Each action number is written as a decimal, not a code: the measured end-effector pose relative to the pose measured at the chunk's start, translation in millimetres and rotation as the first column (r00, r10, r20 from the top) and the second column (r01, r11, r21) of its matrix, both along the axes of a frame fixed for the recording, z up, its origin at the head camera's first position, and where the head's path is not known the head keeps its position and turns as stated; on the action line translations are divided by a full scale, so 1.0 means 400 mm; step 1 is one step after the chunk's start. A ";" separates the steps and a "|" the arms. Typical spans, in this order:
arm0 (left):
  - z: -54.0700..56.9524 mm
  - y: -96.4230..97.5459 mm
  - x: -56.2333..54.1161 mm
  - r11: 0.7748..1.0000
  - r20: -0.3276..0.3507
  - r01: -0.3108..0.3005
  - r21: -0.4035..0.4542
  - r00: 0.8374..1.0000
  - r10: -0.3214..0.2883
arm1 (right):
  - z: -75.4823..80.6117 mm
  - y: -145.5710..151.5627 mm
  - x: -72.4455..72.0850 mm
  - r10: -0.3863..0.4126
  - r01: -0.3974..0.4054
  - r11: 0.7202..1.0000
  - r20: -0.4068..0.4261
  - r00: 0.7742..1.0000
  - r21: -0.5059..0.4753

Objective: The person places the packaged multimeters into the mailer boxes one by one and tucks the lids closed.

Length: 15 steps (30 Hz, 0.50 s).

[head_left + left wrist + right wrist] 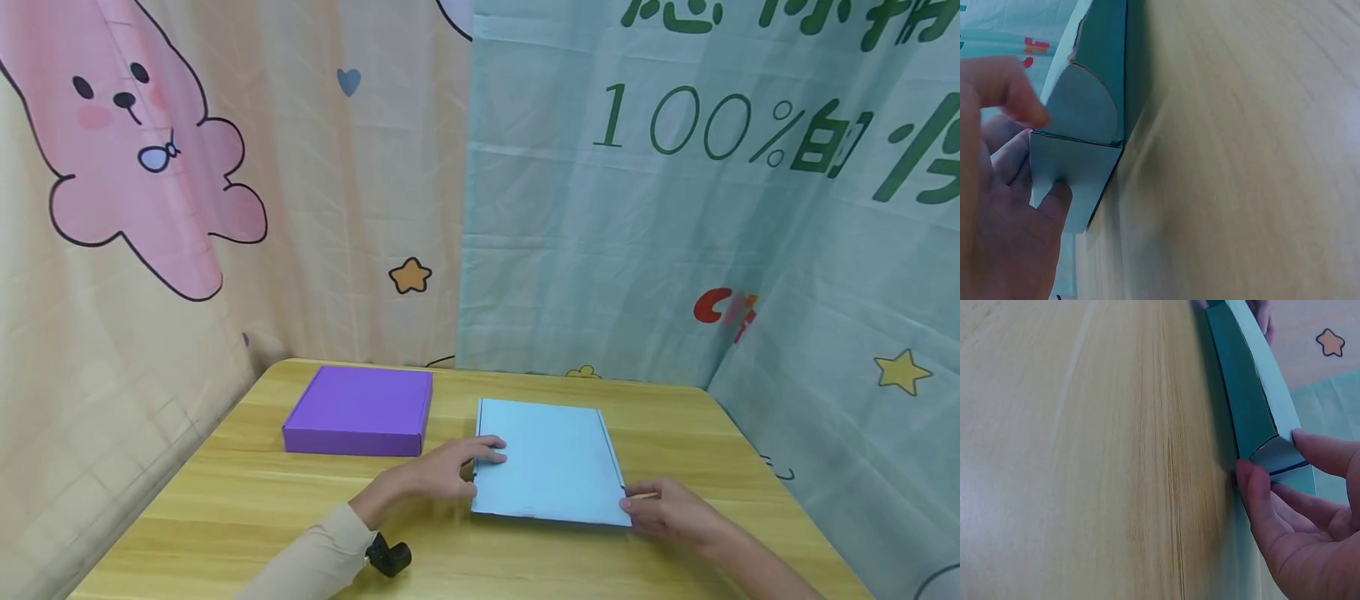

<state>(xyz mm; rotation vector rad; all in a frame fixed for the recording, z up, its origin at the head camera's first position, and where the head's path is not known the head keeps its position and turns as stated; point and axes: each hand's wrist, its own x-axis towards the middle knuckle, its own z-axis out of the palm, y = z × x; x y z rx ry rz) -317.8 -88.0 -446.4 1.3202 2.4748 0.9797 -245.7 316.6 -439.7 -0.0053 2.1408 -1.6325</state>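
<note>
A light blue cardboard box (543, 458) lies flat on the table, its lid lowered. Along the near side the front edge gapes, and a rounded side flap (1082, 106) shows in the left wrist view. My left hand (446, 471) holds the box's left side, with fingers over the lid and another digit against the side panel (1075, 165). At the near right corner, my right hand (671, 512) pinches the box, the thumb by the lid's edge and fingertips (1254, 478) low at the front corner. Inside, the box is mostly hidden.
A closed purple box (360, 410) sits to the left, towards the back of the wooden table (247, 500). Printed curtains (360, 208) hang behind and at both sides. A small black object (388, 556) shows beside the left sleeve.
</note>
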 end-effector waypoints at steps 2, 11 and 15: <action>0.004 -0.004 -0.002 1.000 -0.002 0.019 -0.014 1.000 -0.019 | 0.000 -0.001 0.000 -0.003 0.003 1.000 -0.005 1.000 0.006; 0.003 -0.003 -0.012 0.998 -0.058 0.018 -0.064 0.998 -0.022 | 0.005 -0.009 -0.009 -0.025 0.028 0.998 -0.055 0.998 0.065; 0.004 -0.003 -0.012 0.996 -0.056 0.021 -0.081 0.998 -0.025 | 0.010 -0.017 -0.013 -0.004 0.026 0.981 -0.119 0.993 0.190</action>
